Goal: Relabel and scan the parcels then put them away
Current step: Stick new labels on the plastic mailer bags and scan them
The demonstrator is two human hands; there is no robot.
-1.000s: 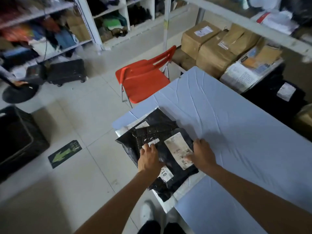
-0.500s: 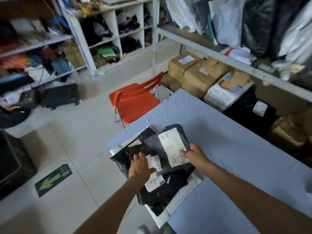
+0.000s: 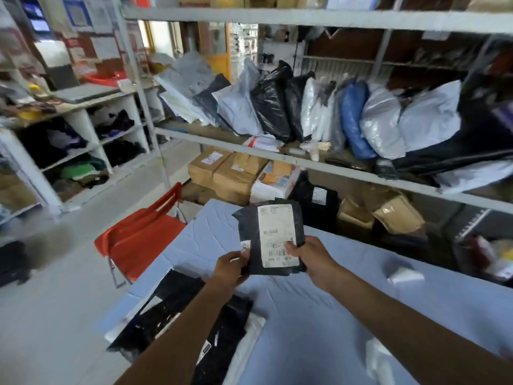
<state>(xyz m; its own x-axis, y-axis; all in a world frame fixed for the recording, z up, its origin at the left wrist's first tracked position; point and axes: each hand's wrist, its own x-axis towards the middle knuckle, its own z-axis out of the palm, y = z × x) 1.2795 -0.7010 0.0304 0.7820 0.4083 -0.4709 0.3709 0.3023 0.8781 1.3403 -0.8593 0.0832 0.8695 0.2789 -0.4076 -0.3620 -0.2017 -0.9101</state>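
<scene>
The black plastic parcel (image 3: 248, 224) carries a large white label (image 3: 277, 234), barcodes at its lower end, facing the camera. Its long axis stands nearly upright, top edge toward the shelf (image 3: 238, 144). The left hand (image 3: 231, 269) pinches its lower left edge and the right hand (image 3: 316, 258) grips the lower right, thumb on the label, above the blue tabletop (image 3: 305, 329). A second ago it lay on the pile of black parcels (image 3: 177, 309).

Head camera looks forward-down across the table (image 3: 333, 315) toward shelves (image 3: 211, 140).
</scene>
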